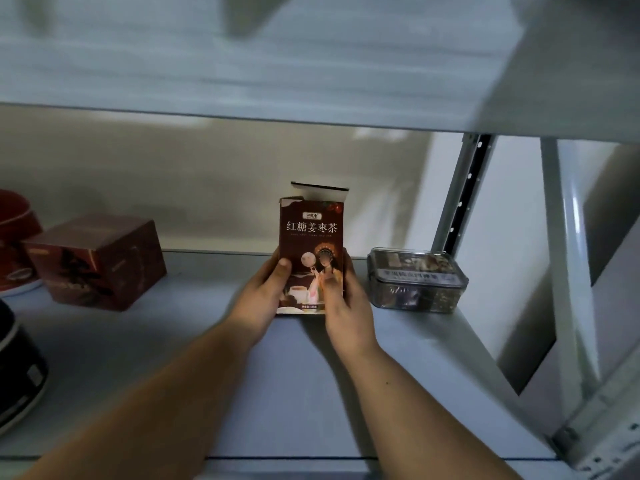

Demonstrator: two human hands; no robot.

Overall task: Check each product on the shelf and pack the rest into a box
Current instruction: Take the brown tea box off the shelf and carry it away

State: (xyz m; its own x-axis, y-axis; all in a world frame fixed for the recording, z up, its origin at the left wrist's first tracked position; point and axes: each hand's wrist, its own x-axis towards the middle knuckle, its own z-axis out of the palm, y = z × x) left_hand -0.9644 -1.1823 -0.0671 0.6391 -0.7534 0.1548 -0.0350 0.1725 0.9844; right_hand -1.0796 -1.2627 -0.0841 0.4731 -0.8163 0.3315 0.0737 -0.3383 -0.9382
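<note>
A brown tea carton [311, 233] with white Chinese lettering and a drawn figure stands upright over the middle of the grey shelf board [194, 341], its top flap open. My left hand [265, 292] grips its lower left edge, thumb on the front. On the lower right side, my right hand [341, 299] holds it with fingers wrapped behind. A clear plastic box [415, 280] of mixed dried goods lies to the right of the carton. Toward the left sits a red-brown cube box [98, 261].
A red bowl-shaped container [14, 244] stands at the far left, and a dark round tub [17, 368] is at the left front edge. The upper shelf board [242, 81] hangs low overhead. White metal uprights [561, 271] close off the right side.
</note>
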